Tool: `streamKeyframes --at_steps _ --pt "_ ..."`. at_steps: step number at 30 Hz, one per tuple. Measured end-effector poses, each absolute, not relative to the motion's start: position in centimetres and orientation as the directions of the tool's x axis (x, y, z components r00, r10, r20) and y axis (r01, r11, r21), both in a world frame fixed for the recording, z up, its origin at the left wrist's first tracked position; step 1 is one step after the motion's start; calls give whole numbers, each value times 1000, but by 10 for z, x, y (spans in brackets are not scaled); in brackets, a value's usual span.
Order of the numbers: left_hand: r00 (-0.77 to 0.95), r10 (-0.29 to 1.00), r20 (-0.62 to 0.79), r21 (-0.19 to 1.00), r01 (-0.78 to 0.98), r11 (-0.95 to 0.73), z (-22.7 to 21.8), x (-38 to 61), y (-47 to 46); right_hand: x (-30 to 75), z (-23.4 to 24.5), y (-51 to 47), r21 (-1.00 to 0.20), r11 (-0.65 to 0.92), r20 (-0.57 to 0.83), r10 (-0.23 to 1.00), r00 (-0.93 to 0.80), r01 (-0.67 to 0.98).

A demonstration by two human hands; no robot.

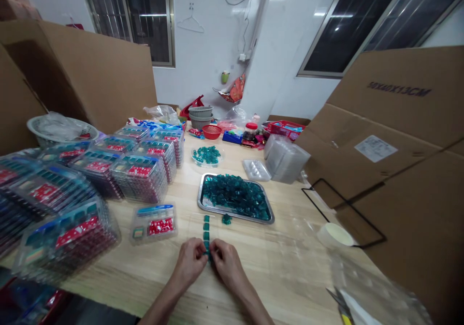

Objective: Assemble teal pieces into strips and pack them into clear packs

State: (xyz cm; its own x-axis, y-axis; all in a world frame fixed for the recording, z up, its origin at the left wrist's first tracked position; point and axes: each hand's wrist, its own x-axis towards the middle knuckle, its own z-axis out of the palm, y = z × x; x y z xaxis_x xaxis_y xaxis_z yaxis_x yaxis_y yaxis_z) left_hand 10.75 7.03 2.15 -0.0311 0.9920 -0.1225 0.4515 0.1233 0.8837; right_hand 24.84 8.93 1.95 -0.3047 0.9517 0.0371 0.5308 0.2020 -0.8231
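A short column of small teal squares (206, 226) runs up the table, several of them spaced apart. At its near end, my left hand (190, 262) and my right hand (226, 262) meet from either side. Both have bent fingers, pinched at a teal square (207, 251) that the fingertips partly cover. Just beyond, a metal tray (200, 204) holds a heap of dark teal pieces (235, 194). One small teal clump (226, 219) lies against the table by the tray's near edge. To the left rests a clear plastic case (155, 223) with a blue pen and a red dotted packet inside.
Stacks of filled clear cases (139, 177) crowd the left side. Behind the tray stands a round dish of teal pieces (206, 155). Empty clear trays (286, 158), a tape roll (335, 235), and a yellow-handled cutting tool (342, 308) lie right, beside a large cardboard box (398, 180).
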Motion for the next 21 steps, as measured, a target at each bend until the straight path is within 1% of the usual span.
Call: streamKeyframes --at_steps 2,3,4,7,8,10,12,14,15,17,19,21 --pt "-41 982 -183 879 441 182 20 109 70 250 22 89 -860 185 24 945 -325 476" --pt "-48 983 -176 867 465 178 20 109 70 251 23 89 -871 181 19 942 -336 457" --pt "-51 989 -138 849 509 144 20 110 68 251 24 88 -872 184 19 939 -344 453" --pt "-8 998 65 772 634 -45 20 107 63 250 26 85 -829 250 59 929 -367 500" --pt "20 996 89 763 641 -81 19 105 62 249 27 83 -812 269 69 926 -372 518" --pt "64 996 55 794 602 -82 17 99 61 247 29 80 -778 302 81 917 -390 551" --pt "85 996 -23 851 524 -25 16 94 61 245 30 76 -724 352 101 905 -413 593" --pt "100 993 -69 887 462 15 17 91 61 243 30 72 -659 403 128 892 -433 635" --pt "106 992 -69 886 464 11 17 92 61 242 29 71 -636 418 138 888 -438 648" --pt "121 992 -36 845 533 -34 19 95 59 243 26 70 -628 424 140 887 -441 653" --pt "126 992 0 786 613 -78 23 98 56 246 25 72 -647 401 110 891 -441 649" --pt "135 991 0 773 629 -86 32 97 55 252 34 76 -686 370 79 894 -442 626"
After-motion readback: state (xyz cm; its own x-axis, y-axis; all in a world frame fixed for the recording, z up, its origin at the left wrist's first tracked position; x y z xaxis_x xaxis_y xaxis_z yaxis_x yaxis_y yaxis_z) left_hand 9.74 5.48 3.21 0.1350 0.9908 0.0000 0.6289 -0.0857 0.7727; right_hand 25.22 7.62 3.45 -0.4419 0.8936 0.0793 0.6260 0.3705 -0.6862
